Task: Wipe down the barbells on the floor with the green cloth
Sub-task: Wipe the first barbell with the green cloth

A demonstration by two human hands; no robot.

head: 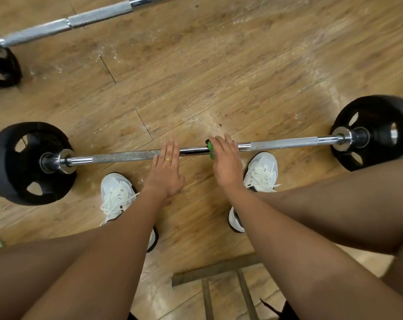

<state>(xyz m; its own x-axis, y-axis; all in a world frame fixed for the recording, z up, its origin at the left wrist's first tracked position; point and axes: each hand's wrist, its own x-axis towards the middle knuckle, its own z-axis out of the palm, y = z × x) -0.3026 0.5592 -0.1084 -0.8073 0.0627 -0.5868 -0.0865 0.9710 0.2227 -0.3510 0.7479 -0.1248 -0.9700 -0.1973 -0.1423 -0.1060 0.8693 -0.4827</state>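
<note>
The floor [196,77] carries two barbells. The near bar [126,156] lies across in front of my shoes [117,195], with black plates [29,162] at both ends. The far bar [99,18] is at the floor's far left corner. My left hand [164,172] rests flat on the near bar's middle, fingers straight, holding nothing. Just beside it, my right hand [226,162] curls over the bar, gripping the cloth [211,148] against it.

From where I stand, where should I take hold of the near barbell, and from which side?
Probably the knurled stretch of the near barbell, left of your left hand. Come from above, fingers curling over from your side: the bar lies level, and its black plates seem to hold it off the floor, leaving room beneath.
</note>
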